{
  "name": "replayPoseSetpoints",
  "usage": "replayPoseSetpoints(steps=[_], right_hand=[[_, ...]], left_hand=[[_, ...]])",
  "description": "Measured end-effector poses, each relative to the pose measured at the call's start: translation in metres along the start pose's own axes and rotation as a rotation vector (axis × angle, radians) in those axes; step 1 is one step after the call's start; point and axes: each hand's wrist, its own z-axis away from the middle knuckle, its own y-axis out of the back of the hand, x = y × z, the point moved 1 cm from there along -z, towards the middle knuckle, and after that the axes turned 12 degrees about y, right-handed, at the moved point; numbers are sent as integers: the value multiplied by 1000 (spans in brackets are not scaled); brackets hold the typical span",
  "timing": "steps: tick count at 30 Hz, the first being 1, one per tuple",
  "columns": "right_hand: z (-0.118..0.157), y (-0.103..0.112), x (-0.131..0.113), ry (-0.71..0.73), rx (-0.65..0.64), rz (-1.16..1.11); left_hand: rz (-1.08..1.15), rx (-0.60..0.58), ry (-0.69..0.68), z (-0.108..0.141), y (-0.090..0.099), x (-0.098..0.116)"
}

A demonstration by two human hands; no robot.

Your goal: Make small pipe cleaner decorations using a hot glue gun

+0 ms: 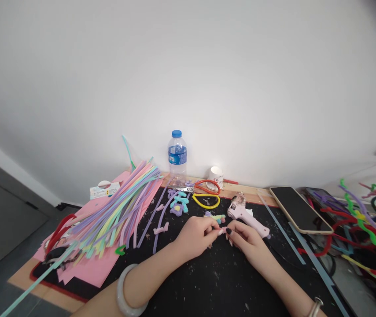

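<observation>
My left hand point(198, 237) and my right hand point(245, 240) meet over the black mat point(221, 281). Between their pinched fingertips is a small pink fuzzy piece point(223, 230), mostly covered by the fingers. Just behind them lies a pastel multicoloured fuzzy piece point(217, 217). Left of it rests a turquoise and purple fuzzy figure point(179, 203). A pink bent piece point(160, 228) lies farther left, near loose purple stems point(148, 224). The pale glue gun point(248, 219) is behind my right hand.
Pastel stems point(118, 211) lie on pink sheets point(98, 268) at left. Behind stand a bottle point(177, 158) and a paper cup point(216, 175), near scissors point(206, 200) with red and yellow handles. At right are a phone point(300, 210), clear strips point(283, 229) and bright coloured stems point(369, 229).
</observation>
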Motion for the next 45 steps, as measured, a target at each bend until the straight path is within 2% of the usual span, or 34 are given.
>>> replayPoseSetpoints(steps=[45], right_hand=[[1,1,0,16,-5,-31]], left_hand=[[-14,2,-34,0,-2,0]])
